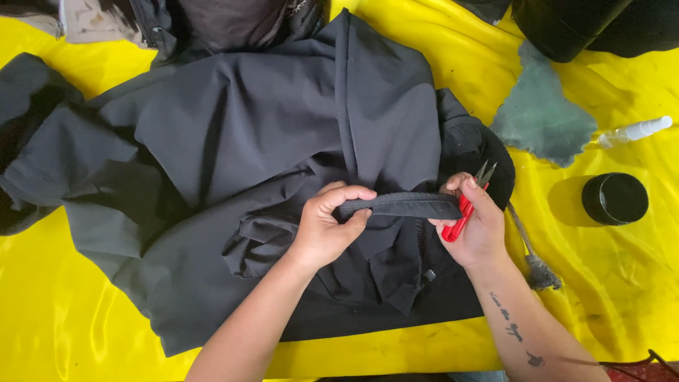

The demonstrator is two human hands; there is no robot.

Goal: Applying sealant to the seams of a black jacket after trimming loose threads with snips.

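My left hand [325,230] pinches one end of a dark grey ribbed fabric band [399,205], stretched taut above the middle of the dark grey garment [233,141] spread on the yellow-covered tabletop [56,311]. My right hand [477,226] pinches the band's other end, its grip also closed round small red-handled thread snips [468,205], blades pointing up and away. Risk: with snips and cloth sharing one grip, the blades could nick the band or a finger if the tension slips. A fold of garment bunched under the band could catch. Near right: teal-green rag [541,117], clear spray bottle [633,131], round black lid [614,199], grey tasselled cord [534,262]; none obstruct.
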